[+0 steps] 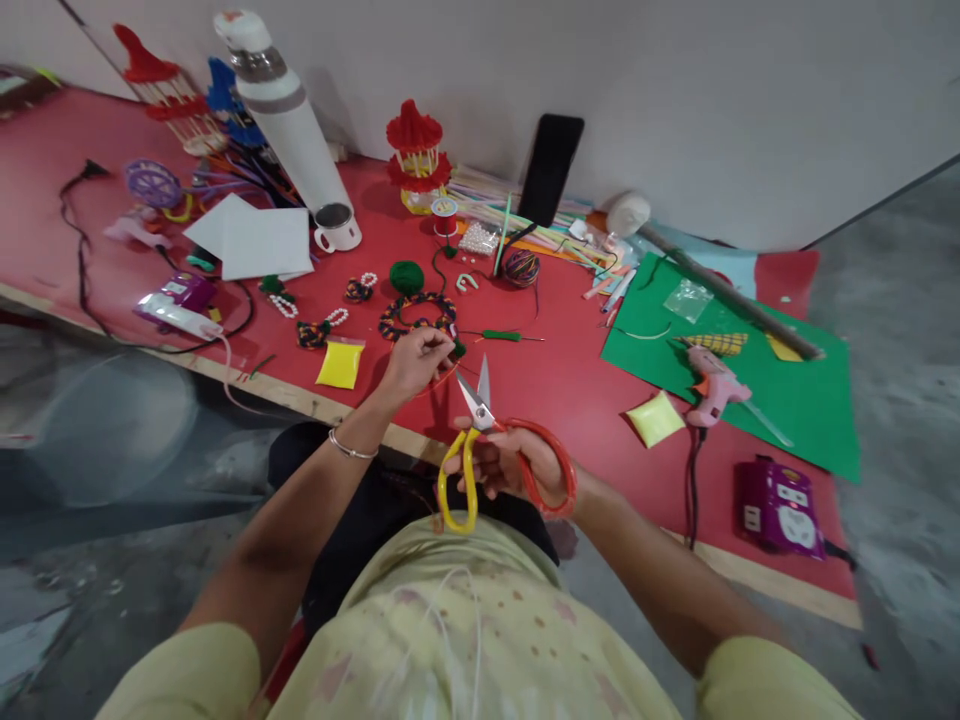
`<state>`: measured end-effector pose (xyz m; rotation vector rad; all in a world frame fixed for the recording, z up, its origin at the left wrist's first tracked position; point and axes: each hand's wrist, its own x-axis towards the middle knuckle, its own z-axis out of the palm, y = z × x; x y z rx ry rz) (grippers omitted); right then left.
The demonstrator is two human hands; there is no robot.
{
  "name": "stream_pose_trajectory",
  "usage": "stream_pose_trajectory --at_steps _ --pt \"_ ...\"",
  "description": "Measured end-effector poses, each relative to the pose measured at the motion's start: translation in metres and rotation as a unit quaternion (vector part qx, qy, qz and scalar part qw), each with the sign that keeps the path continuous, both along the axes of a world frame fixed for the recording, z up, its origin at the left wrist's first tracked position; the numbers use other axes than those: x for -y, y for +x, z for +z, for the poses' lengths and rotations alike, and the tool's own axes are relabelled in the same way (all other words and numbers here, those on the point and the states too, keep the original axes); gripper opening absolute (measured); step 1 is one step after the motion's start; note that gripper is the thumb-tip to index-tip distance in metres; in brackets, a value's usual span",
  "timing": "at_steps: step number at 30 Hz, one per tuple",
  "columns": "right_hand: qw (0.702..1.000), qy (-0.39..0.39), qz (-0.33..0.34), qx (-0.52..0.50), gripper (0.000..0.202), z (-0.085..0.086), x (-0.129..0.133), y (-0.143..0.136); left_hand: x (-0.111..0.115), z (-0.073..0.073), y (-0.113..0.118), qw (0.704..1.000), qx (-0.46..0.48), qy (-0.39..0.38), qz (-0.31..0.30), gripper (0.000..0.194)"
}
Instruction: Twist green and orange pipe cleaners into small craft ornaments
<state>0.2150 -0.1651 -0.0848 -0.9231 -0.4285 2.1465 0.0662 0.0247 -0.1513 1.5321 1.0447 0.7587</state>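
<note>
Tabletop edge [405, 440]: left hand [420, 362], perhaps thread [439, 384]; right [541, 468], scissors [481, 414].

The scissors [482, 412], with pale metal blades, one yellow handle loop and one red loop, are held in the right hand [529, 468] at the tabletop's [570, 390] near edge, blades spread in a V and pointing toward the far side. Just left of the blade tips, a small dark green tuft [458, 348] shows at the left hand's [421, 362] fingertips, and a thin red thread [439, 384] curves below that hand, near the tabletop's near edge.
</note>
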Motion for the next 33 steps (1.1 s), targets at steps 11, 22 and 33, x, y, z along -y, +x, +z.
stream_pose_trajectory --at_steps 11,22,33 --pt "0.992 -0.069 -0.108 -0.001 0.048 -0.014 -0.019 -0.009 0.008 0.013 0.008 0.998 0.048 -0.024 0.02 0.022" --pt "0.992 -0.043 -0.12 0.013 0.046 -0.019 -0.034 -0.011 0.019 0.015 0.014 0.986 0.149 -0.064 -0.032 0.027" --pt "0.988 -0.034 -0.153 -0.007 0.042 -0.021 -0.031 -0.019 0.016 0.003 0.011 0.97 0.22 -0.1 -0.034 0.033"
